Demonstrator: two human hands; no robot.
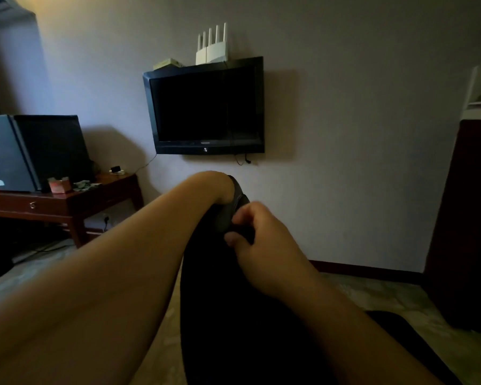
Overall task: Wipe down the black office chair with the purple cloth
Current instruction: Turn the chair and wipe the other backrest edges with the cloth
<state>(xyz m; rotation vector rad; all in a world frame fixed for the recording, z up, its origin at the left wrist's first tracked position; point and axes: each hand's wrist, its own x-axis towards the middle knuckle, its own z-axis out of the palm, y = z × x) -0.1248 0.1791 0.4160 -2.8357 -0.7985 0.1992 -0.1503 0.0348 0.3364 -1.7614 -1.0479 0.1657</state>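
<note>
The black office chair (233, 315) fills the lower middle, its tall backrest pointing away from me toward the wall. A dark cloth (229, 211), its purple hard to make out in the dim light, is draped over the top of the backrest. My left hand (220, 187) bends down over that top edge, and its fingers are hidden behind the cloth and chair. My right hand (257, 240) is just right of it, with fingers and thumb pinched on a fold of the cloth at the backrest's upper edge.
A black television (206, 107) hangs on the wall ahead with a white router (211, 50) on top. At the left, a wooden desk (67, 201) carries a small fridge (17, 154). A dark cabinet (467, 218) stands at the right. The floor is pale tile.
</note>
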